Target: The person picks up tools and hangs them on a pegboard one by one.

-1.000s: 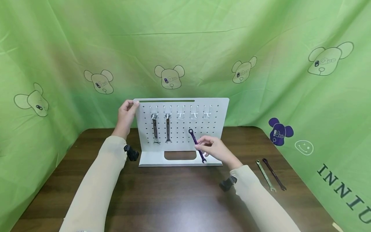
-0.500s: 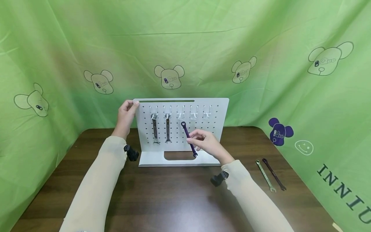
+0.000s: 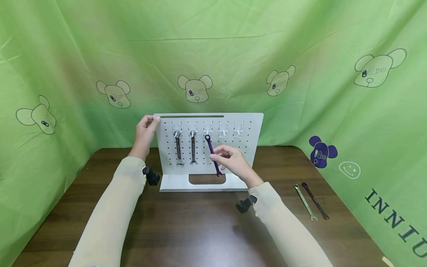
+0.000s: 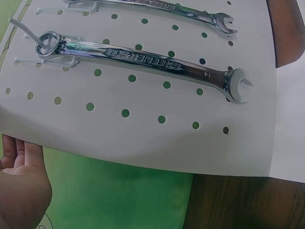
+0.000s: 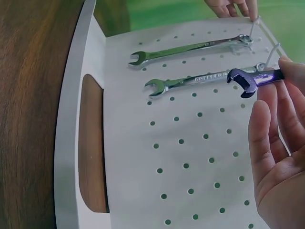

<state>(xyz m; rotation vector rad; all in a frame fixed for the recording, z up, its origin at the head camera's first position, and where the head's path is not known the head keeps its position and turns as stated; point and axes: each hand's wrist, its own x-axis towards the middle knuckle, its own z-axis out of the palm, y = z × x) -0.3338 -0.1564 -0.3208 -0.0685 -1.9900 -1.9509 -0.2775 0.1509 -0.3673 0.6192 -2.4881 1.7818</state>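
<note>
My left hand (image 3: 145, 134) grips the upper left corner of a white pegboard (image 3: 163, 155), thumb in front and fingers behind. My right hand (image 3: 232, 160) pinches a purple combination wrench (image 3: 211, 148) at mid-shaft. Its ring end is up, just in front of the third hook (image 3: 208, 129); whether it touches the hook I cannot tell. In the right wrist view the wrench's open end (image 5: 245, 83) points left past the fingers. Two silver wrenches, the left one (image 4: 143, 58) and its neighbour (image 3: 193, 148), hang by their ring ends on the first two hooks.
Two further hooks, the fourth (image 3: 223, 130) and the fifth (image 3: 238, 130), hold nothing. A pale green wrench (image 3: 305, 203) and a dark wrench (image 3: 315, 201) lie on the brown table (image 3: 186, 226) at the right. A green printed curtain (image 3: 233, 52) surrounds the table.
My right hand has carried the purple wrench leftward and up, from low at the board's right side to the third hook. My left hand has stayed on the corner.
</note>
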